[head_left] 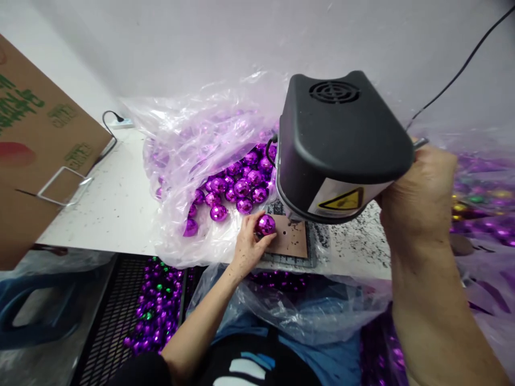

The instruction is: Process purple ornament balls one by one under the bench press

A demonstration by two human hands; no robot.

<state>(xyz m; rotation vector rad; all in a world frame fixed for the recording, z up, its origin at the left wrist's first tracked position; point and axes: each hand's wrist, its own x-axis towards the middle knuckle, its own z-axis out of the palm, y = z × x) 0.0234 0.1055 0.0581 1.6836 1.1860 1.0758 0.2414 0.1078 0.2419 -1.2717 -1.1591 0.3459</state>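
Note:
My left hand [246, 242] is closed around a shiny purple faceted ball [266, 224], thumb and fingers on its sides. The ball is just above or on the left part of a brown board [296, 242] with a small hole in it, on the base of a black machine. The machine's housing [341, 128], with a round vent on top and a yellow warning label, stands over the board's right side. On its right, my right hand [420, 187] is wrapped round a metal lever [420, 143]; the housing hides part of the fingers.
A clear plastic bag [177, 161] spills many purple balls [241, 187] across the white table [116, 214]. Another bag of coloured balls [483, 203] lies right. A cardboard box [44, 145] stands left. Below are a black crate [104, 305] with balls and a blue stool [40, 316]. Dark flakes litter the table.

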